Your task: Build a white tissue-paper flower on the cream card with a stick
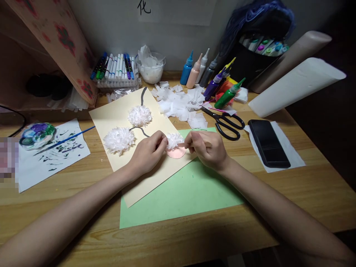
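On cream paper lies a pink paint circle, its far part covered by a white tissue-paper tuft. My left hand is closed in a pinch at the tuft's left edge; what its fingertips hold is hidden. From the right, my right hand grips a thin brown stick, whose tip touches the tuft. Two fuller white tissue-paper pompoms, a left one and a far one, sit on the same sheet beside dark painted stems.
Green paper lies under the cream sheet. Loose white tissue squares, black scissors and several paint bottles are beyond my hands. A black phone lies right; a paint palette and brush are left.
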`<state>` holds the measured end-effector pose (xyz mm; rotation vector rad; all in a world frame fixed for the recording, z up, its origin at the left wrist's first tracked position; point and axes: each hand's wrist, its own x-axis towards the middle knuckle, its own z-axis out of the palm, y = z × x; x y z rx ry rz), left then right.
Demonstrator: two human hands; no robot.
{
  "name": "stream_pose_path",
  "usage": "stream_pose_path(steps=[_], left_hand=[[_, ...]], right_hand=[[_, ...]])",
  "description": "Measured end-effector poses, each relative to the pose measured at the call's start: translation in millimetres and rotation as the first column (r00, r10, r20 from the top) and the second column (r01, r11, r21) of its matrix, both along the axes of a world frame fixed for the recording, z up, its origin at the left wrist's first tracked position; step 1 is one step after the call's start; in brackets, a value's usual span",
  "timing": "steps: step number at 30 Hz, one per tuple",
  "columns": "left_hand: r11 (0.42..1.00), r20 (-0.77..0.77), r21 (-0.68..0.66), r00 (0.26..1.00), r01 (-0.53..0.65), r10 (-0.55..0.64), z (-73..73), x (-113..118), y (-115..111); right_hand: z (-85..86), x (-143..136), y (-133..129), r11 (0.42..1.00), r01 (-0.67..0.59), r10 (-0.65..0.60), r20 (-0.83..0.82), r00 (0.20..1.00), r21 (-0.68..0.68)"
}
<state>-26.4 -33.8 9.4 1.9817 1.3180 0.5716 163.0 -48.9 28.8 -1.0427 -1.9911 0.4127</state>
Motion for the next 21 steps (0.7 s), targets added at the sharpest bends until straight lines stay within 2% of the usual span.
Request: stream_pose_path(steps=[3, 7, 10, 12, 15, 17, 19, 21], left_hand=[[1.000, 0.015, 0.000, 1.000, -0.006, 0.006, -0.1, 0.0, 0.2], [1.000, 0.015, 0.001, 1.000, -0.003, 0.003, -0.2, -0.5, 0.8], [1.000, -0.001, -0.005, 1.000, -0.010, 0.010, -0.1, -1.1, 0.9], [1.000, -0.007, -0.014, 1.000, -0.015, 0.015, 0.3, -1.3, 0.8], [0.999, -0.007, -0.027, 1.000, -0.021, 0.021, 1.4, -1.3, 0.5], [0.999, -0.011, -0.032, 1.000, -0.018, 0.018, 2.5, -1.6, 0.1], [0.999, -0.027, -0.036, 1.000, 0.008, -0.009, 3.7, -2.6, -0.4], [0.999, -0.057, -0.033, 0.997, 0.042, -0.044, 4.7, -4.3, -0.7]], right_hand=[[12.0, -9.2, 8.4, 0.992, 0.050, -0.042, 0.067, 0.997, -0.120], [24.5, -9.4, 9.2, 0.981, 0.019, -0.004, 0.081, 0.997, -0.193], [28.0, 1.1, 1.1, 0.966, 0.069, -0.105, -0.134, 0.985, -0.250], [26.9, 11.3, -3.2, 0.949, 0.110, -0.200, -0.294, 0.935, -0.296], [18.9, 29.7, -1.4, 0.947, 0.202, -0.290, -0.397, 0.871, -0.248], [8.7, 42.4, 4.7, 0.949, 0.275, -0.314, -0.356, 0.880, -0.156], [-4.3, 52.9, 11.9, 0.953, 0.289, -0.301, -0.189, 0.935, -0.088], [-17.6, 59.2, 17.9, 0.966, 0.252, -0.252, -0.005, 0.968, -0.059]])
